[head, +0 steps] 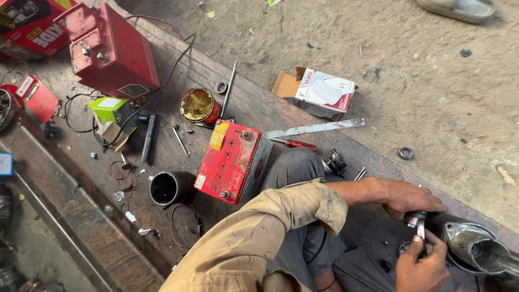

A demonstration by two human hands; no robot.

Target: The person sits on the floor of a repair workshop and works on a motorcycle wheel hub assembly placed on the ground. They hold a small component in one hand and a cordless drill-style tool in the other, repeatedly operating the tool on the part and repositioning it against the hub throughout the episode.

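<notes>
1 small metal part [417,219] sits at lower right, between your 2 hands. Your left hand [406,197] covers it from above, fingers curled around it; your right hand [423,265] pinches it from below. A silver housing [476,246] lies just beside, a red battery [233,160] well apart.

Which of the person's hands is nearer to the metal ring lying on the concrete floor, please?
Left. The left hand sits just below the metal ring, gripping a small metal part; the right hand is farther, beyond that part.
</notes>
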